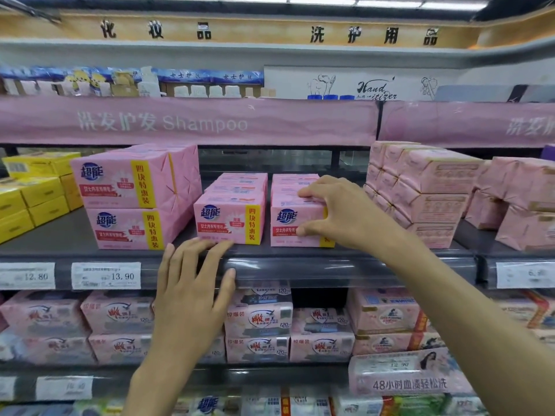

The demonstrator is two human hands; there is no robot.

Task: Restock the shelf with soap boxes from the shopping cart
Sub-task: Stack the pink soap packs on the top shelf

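Note:
Pink soap boxes with blue logos and yellow side bands stand on the dark middle shelf (360,265). My right hand (336,214) grips the front right soap box (285,226), thumb on its front face and fingers over its top edge. Next to it on the left stands another pink soap box (228,219). My left hand (192,283) lies flat with straight fingers, its fingertips touching the shelf lip just below that box. A double stack of the same soap boxes (132,196) stands further left. The shopping cart is out of view.
Yellow boxes (33,193) fill the shelf's left end and pale pink wrapped packs (426,190) are stacked at the right. A pink Shampoo banner (186,123) fronts the shelf above. Price tags (106,276) line the shelf edge. Lower shelves hold more pink soap packs (258,322).

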